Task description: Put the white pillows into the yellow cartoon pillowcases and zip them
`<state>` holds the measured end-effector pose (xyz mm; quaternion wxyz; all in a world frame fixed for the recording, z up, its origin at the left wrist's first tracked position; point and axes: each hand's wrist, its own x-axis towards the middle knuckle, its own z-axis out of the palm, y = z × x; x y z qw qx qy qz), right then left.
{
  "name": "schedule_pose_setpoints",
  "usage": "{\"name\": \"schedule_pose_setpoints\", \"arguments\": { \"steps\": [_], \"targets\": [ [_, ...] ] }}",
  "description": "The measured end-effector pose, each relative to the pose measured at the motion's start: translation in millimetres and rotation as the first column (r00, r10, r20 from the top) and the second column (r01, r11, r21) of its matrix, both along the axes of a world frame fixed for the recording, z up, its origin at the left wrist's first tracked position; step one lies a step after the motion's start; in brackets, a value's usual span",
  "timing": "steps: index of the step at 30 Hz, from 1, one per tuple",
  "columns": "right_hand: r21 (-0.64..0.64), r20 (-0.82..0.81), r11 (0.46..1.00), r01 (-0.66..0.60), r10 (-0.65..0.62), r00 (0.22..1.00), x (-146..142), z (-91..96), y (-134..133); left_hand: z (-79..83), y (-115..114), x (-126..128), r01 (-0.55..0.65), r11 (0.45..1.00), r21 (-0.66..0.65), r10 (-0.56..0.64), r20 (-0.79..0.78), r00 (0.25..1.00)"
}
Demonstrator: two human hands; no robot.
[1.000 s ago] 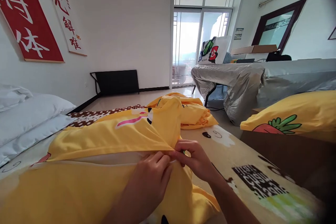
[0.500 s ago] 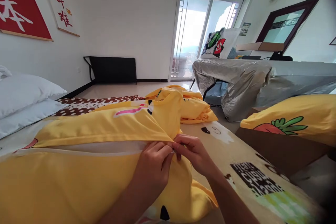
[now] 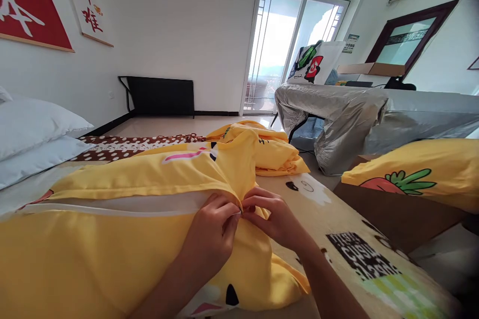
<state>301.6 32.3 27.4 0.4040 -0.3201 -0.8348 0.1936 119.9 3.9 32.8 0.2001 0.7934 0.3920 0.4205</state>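
Yellow cover (image 3: pixel 112 254) — brown, white-dotted sheet (image 3: pixel 127 147).

Moved slightly left along the open edge of the yellow cartoon-print fabric cover (image 3: pixel 149 179), both hands' pinching grip. Now closer together, left hand (image 3: pixel 215 232) and right hand (image 3: pixel 275 219), fingertips nearly touching.

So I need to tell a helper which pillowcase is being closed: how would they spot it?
On the bed, nearest the camera, lies the yellow pillowcase with a white open slit. Unlike the crumpled yellow bedding beyond, the left hand and right hand pinch its opening.
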Motion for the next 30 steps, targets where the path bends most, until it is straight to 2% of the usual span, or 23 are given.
{"name": "schedule_pose_setpoints", "arguments": {
  "steps": [4, 7, 9, 12, 15, 19, 26, 30],
  "targets": [
    [0.086, 0.003, 0.996, 0.004, -0.004, 1.000, -3, -8.7, 4, -0.8, 4, -3, -0.037, 0.999, -0.036, 0.036, -0.027, 0.999],
    [0.145, 0.010, 0.989, 0.031, -0.033, 0.999, -5, -12.7, 7, -3.6, 6, -3, -0.080, 0.997, 0.003, 0.080, -0.047, 0.996],
    [0.198, 0.033, 0.978, 0.061, -0.068, 0.997, -6, -13.9, 6, -5.9, 5, -3, -0.183, 0.975, 0.123, 0.195, -0.096, 0.976],
    [0.300, 0.067, 0.949, 0.100, -0.126, 0.990, -8, -13.9, 4, -7.2, -2, 1, -0.289, 0.877, 0.384, 0.358, -0.120, 0.926],
    [0.395, 0.087, 0.913, 0.102, -0.147, 0.985, -10, -13.7, 1, -5.6, -11, 6, -0.246, 0.812, 0.530, 0.349, -0.103, 0.931],
    [0.476, 0.095, 0.876, 0.084, -0.147, 0.985, -11, -14.1, -2, -5.4, -13, 11, -0.241, 0.769, 0.592, 0.404, -0.156, 0.902],
    [0.549, 0.089, 0.828, 0.114, -0.194, 0.977, -13, -10.9, -4, -10.0, -5, 8, -0.253, 0.798, 0.547, 0.436, -0.235, 0.869],
    [0.560, 0.079, 0.819, 0.126, -0.204, 0.976, -13, -9.8, -4, -7.5, -4, 5, -0.219, 0.874, 0.434, 0.372, -0.307, 0.876]
  ]
}}
